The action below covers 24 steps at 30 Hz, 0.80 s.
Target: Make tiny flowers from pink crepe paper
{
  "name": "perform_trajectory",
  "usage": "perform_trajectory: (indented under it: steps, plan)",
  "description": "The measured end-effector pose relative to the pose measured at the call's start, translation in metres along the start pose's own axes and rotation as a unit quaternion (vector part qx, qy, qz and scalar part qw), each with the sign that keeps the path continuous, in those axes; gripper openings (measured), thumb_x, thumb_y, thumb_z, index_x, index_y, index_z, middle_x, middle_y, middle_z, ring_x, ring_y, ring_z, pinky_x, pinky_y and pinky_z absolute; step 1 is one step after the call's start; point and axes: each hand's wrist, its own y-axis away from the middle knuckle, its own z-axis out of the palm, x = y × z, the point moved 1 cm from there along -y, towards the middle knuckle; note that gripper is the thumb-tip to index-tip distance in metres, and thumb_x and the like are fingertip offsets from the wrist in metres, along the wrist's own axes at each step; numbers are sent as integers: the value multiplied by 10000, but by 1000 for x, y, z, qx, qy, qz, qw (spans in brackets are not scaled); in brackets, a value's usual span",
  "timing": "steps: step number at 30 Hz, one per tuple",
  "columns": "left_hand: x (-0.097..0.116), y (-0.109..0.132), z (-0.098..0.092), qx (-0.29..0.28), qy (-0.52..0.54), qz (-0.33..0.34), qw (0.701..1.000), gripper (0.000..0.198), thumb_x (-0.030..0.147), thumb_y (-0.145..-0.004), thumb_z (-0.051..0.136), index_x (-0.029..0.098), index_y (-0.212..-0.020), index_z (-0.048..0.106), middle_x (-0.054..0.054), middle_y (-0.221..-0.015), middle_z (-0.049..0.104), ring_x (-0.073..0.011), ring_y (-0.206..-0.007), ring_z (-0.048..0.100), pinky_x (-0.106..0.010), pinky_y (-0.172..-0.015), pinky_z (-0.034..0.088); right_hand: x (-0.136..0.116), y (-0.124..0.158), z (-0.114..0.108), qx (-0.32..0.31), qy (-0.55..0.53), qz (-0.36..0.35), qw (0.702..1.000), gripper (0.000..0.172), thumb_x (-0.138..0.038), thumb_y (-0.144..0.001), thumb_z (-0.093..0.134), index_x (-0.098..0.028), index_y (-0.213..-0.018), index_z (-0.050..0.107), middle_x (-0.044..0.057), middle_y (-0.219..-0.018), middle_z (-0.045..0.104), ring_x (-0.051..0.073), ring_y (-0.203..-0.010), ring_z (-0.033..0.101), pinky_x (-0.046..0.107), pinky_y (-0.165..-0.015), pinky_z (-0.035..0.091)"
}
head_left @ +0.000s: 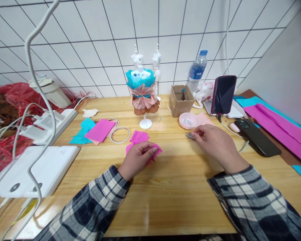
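My left hand (137, 158) is closed on a folded piece of magenta paper (156, 151), lying low over the wooden table (170, 194). More magenta paper pieces (138, 136) lie just beyond it. My right hand (213, 142) rests on the table to the right, its fingers pinched on a small metal tool (190, 135), perhaps scissors or tweezers. A round pink dish (188, 121) of small shiny beads sits just beyond that hand. A small mannequin stand (143, 97) dressed in teal, pink and brown paper frills rises behind the paper pieces.
A cardboard box (182, 99), water bottle (197, 71), propped phone (223, 94) and a flat black phone (257, 137) stand right. Magenta and teal sheets (278, 127) lie far right. White boxes (40, 169), a power strip (55, 123), cables and red material are left. Paper sheets (96, 131) and a ring (120, 134) lie left of centre.
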Motion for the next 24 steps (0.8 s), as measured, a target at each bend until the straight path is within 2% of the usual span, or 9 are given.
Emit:
perform_trajectory:
  steps: [4,10,11,13,15,18,20,22,24]
  plan:
    - [1,-1,0,-5,13,-13,1000,361,485,-773,643,134,-854,662,8,-610,586,-85,-518,477,-197,-484,350,17,-2,12,-68,70,-55,994,198,-348,-818,587,-188,-897,671,97,-862,633,243,-844,571,332,-698,392]
    - [1,-2,-1,-3,87,-26,996,345,433,-712,723,132,-861,646,4,-661,586,-87,-569,506,-191,-503,384,16,-5,20,-82,64,-21,994,77,-225,-788,566,-193,-795,636,77,-806,625,228,-777,570,317,-670,386]
    - [1,-2,-1,-1,94,-28,995,349,423,-688,744,132,-851,641,10,-648,577,-81,-554,496,-185,-490,377,17,-6,20,-84,58,-13,995,82,-215,-779,569,-191,-828,630,70,-794,626,225,-759,571,310,-652,382]
    - [1,-1,-1,6,97,-41,994,346,411,-672,758,134,-837,632,27,-614,558,-55,-492,441,-171,-448,331,18,-5,21,-81,50,3,995,223,-178,-767,567,-176,-987,608,65,-792,633,224,-744,576,303,-627,375]
    - [1,-1,-1,14,99,-51,994,332,406,-684,748,137,-837,630,35,-597,550,-43,-462,407,-167,-432,295,17,-4,21,-72,51,-2,996,309,-155,-788,541,-155,-1095,575,84,-832,642,234,-786,583,309,-649,384]
    - [0,-1,0,22,110,-49,992,315,399,-690,743,133,-831,648,28,-607,560,-57,-500,443,-176,-462,317,4,-1,15,-49,65,-39,996,181,-188,-867,464,-150,-943,625,125,-861,623,256,-852,572,343,-729,403]
    - [-1,-2,-1,32,124,-41,991,319,392,-679,752,129,-837,665,12,-658,587,-69,-546,472,-185,-493,341,-11,3,7,10,60,-52,997,179,-224,-885,454,-153,-874,618,149,-921,608,280,-912,551,374,-776,409]
    - [-1,-2,-2,43,126,-35,991,327,387,-677,755,125,-856,676,-5,-711,614,-71,-564,473,-190,-502,342,-29,8,-1,79,26,-81,993,162,-222,-887,457,-160,-940,598,164,-1084,595,299,-1026,523,405,-851,396]
    - [-1,-2,-3,45,118,-37,991,326,391,-690,745,124,-862,670,-14,-719,627,-69,-547,463,-191,-490,325,-46,15,-4,92,-36,-104,990,184,-232,-919,415,-181,-984,579,133,-1024,631,276,-990,554,391,-846,399]
